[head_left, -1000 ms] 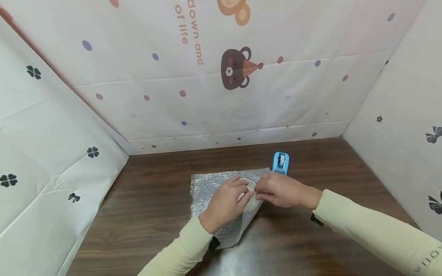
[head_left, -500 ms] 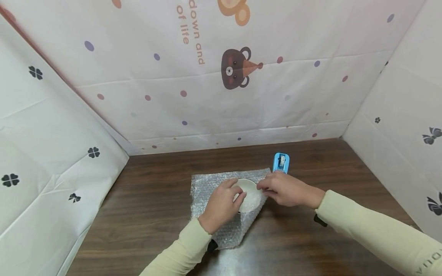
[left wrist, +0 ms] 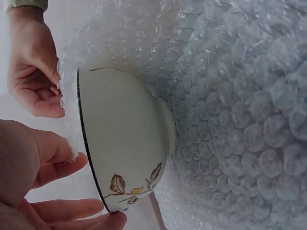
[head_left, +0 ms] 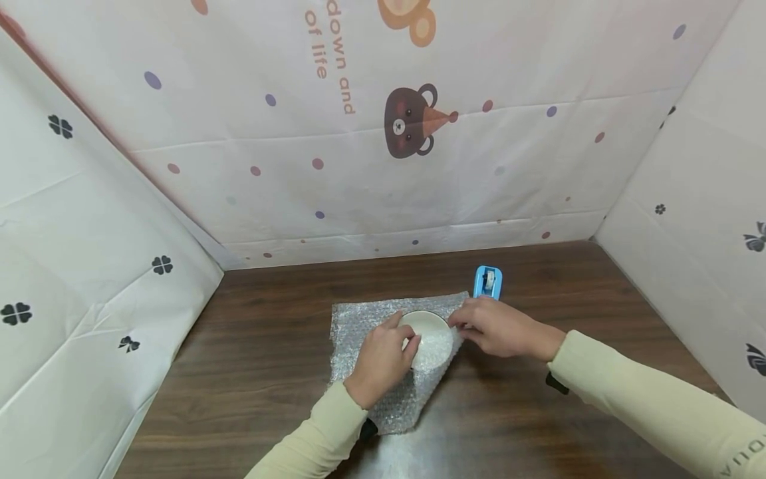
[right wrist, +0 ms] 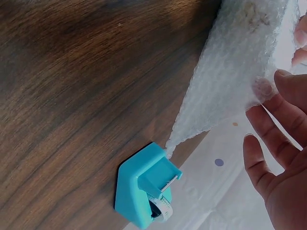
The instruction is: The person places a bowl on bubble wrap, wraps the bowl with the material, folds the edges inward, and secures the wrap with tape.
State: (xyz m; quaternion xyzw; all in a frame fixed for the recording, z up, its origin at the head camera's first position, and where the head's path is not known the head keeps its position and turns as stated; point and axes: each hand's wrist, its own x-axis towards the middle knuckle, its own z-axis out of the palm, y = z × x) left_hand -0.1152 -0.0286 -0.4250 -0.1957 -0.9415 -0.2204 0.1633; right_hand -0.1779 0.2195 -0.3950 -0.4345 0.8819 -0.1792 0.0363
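One bowl stands on bubble wrap, partly hidden by your left hand, fingers half-curled, pinching wrap; your right hand, pinching likewise, covers the near end of the tape dispenser.

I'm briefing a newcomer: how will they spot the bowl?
Find the wooden table, then the bubble wrap on it. The bowl stands there, between left hand and right hand. Its dark rim and leaf print set it apart from the blue tape dispenser.
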